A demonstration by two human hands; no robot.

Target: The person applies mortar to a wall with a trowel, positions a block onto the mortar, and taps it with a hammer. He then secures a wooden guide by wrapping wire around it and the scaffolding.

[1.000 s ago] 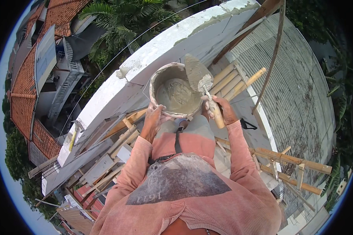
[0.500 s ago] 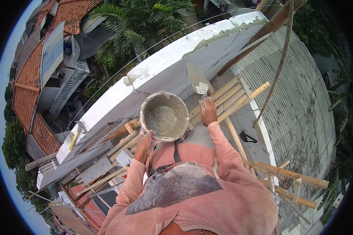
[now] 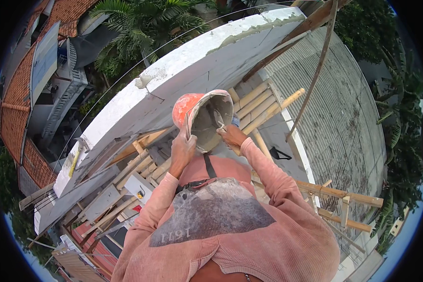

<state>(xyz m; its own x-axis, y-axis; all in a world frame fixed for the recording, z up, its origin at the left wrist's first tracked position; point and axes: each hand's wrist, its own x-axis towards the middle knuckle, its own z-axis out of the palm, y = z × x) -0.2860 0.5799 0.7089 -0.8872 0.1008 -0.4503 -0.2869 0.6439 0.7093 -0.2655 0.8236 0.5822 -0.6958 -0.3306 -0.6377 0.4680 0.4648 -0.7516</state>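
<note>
An orange bucket (image 3: 185, 107), its inside coated with grey mortar (image 3: 203, 127), is tilted with its mouth facing right and towards me. My left hand (image 3: 182, 151) is closed on the bucket's left rim. My right hand (image 3: 233, 137) is wrapped round the handle of a trowel (image 3: 219, 123), at the mouth of the bucket. Most of the trowel's blade is inside, and hard to make out against the mortar. Beyond the bucket runs a pale block wall (image 3: 183, 60), with wet grey mortar along part of its top edge.
Bamboo poles (image 3: 264, 116) form a platform beneath the bucket. A yellow-handled tool (image 3: 74, 162) lies on the wall's left part. A corrugated roof (image 3: 338, 117) spreads to the right, with a wooden frame (image 3: 345, 199) beside it. A thin pole (image 3: 317, 80) slants upward at right.
The bucket has gone from upright to tilted. My right hand has brought the trowel from above the poles down into the bucket. The whole view has shifted slightly.
</note>
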